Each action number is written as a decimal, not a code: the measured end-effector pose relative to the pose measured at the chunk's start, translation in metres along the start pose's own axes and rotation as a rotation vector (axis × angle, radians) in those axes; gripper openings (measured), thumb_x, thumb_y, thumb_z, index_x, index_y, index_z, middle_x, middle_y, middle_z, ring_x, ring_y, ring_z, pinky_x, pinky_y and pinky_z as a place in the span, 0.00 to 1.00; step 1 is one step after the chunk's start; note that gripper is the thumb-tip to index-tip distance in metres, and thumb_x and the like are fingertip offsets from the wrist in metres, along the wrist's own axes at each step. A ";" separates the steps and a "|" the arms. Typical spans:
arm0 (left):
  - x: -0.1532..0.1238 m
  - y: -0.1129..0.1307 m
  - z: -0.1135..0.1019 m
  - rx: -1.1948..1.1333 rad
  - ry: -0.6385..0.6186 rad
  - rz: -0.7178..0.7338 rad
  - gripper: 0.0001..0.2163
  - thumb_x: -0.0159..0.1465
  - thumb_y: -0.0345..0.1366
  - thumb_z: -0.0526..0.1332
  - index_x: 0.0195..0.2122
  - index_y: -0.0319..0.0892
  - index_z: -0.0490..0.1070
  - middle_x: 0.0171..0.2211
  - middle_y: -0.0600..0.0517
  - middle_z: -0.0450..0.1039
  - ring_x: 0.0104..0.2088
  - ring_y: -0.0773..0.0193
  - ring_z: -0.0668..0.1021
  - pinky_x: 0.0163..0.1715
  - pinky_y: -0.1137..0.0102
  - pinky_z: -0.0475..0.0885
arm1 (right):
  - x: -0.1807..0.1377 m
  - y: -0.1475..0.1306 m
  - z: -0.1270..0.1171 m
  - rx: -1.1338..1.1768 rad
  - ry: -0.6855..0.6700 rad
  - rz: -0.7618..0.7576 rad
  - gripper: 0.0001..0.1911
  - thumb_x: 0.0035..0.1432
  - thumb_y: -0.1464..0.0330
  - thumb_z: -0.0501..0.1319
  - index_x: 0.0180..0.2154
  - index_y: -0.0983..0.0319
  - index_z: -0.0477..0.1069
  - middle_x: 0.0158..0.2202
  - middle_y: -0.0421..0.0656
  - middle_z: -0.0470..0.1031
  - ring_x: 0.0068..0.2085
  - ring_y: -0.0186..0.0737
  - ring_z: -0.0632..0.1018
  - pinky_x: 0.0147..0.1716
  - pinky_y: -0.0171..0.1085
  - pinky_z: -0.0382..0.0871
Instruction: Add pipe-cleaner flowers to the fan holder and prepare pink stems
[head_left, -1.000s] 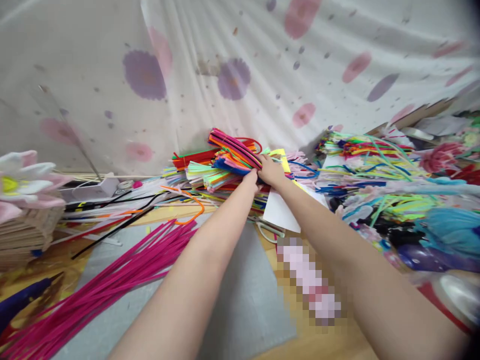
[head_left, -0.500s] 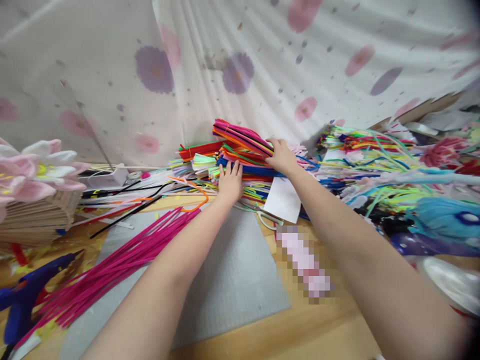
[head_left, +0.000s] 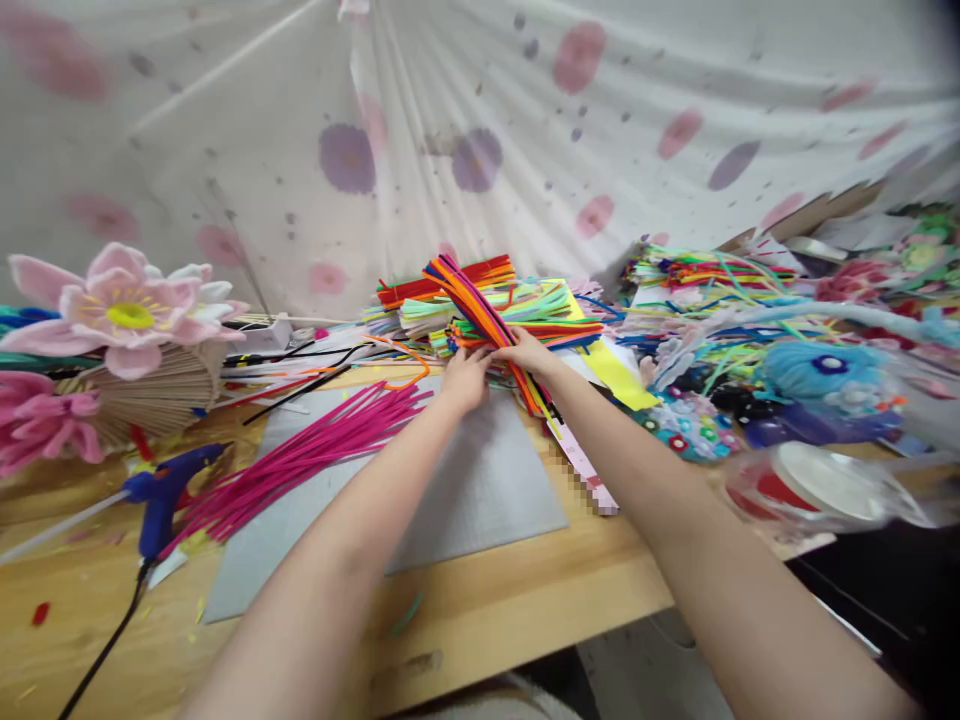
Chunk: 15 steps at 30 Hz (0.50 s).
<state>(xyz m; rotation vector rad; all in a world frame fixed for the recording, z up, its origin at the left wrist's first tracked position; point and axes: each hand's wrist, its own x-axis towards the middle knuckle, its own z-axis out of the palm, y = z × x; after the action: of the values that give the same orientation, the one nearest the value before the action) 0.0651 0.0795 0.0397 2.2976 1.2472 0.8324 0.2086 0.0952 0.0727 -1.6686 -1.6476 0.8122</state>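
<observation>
My right hand (head_left: 531,355) is closed around a bundle of pipe cleaners (head_left: 480,312) in orange, red, purple and black. The bundle slants across the front of a heap of other pipe cleaners (head_left: 559,332), its far end raised to the left. Right beside it, my left hand (head_left: 466,380) has its fingers stretched out against the heap's near edge, close to the bundle. Magenta pipe cleaners (head_left: 322,455) lie loose on a grey cutting mat (head_left: 480,500), left of my left forearm.
A blue glue gun (head_left: 161,490) with a cord rests at left on the wooden table (head_left: 525,600). Behind it stand pink plush flowers (head_left: 127,312). At right are a blue fuzzy flower (head_left: 817,370), a plastic-wrapped roll (head_left: 817,485) and a yellow strip (head_left: 619,375). A floral curtain (head_left: 480,90) hangs behind.
My right hand has brought the bundle down and nearer, turning it more steeply. My left hand has drawn back slightly from the top of the heap. The view has shifted, showing more table.
</observation>
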 end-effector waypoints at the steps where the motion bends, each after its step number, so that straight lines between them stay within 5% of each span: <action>1: -0.003 -0.001 0.001 -0.106 0.022 -0.026 0.25 0.47 0.22 0.58 0.47 0.43 0.72 0.55 0.46 0.66 0.56 0.49 0.62 0.57 0.58 0.54 | 0.002 0.003 -0.002 -0.069 0.054 0.011 0.31 0.46 0.70 0.60 0.54 0.65 0.60 0.47 0.48 0.73 0.44 0.41 0.76 0.45 0.38 0.70; 5: -0.006 -0.004 0.006 -0.387 0.130 -0.150 0.24 0.45 0.19 0.59 0.43 0.46 0.74 0.49 0.47 0.72 0.55 0.53 0.65 0.58 0.62 0.53 | 0.017 0.017 -0.015 -0.291 0.087 0.021 0.30 0.47 0.70 0.56 0.55 0.64 0.59 0.49 0.47 0.72 0.46 0.41 0.75 0.44 0.36 0.69; 10: 0.011 -0.013 0.012 -0.068 0.048 -0.180 0.08 0.51 0.23 0.60 0.28 0.43 0.74 0.37 0.42 0.74 0.49 0.53 0.71 0.54 0.64 0.59 | 0.043 0.030 -0.022 -0.207 0.046 0.023 0.27 0.46 0.71 0.54 0.52 0.67 0.62 0.47 0.47 0.74 0.42 0.40 0.75 0.42 0.35 0.70; 15: 0.042 -0.024 0.027 0.077 -0.054 -0.145 0.07 0.54 0.23 0.58 0.24 0.39 0.73 0.31 0.43 0.72 0.40 0.53 0.76 0.47 0.60 0.65 | 0.079 0.035 -0.024 -0.120 0.100 -0.031 0.28 0.43 0.72 0.57 0.50 0.67 0.63 0.44 0.48 0.74 0.41 0.42 0.75 0.44 0.39 0.69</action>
<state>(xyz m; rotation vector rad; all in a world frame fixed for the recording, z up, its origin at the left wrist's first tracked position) 0.0862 0.1258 0.0190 2.2414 1.4248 0.6786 0.2501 0.1734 0.0604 -1.7325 -1.6769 0.6152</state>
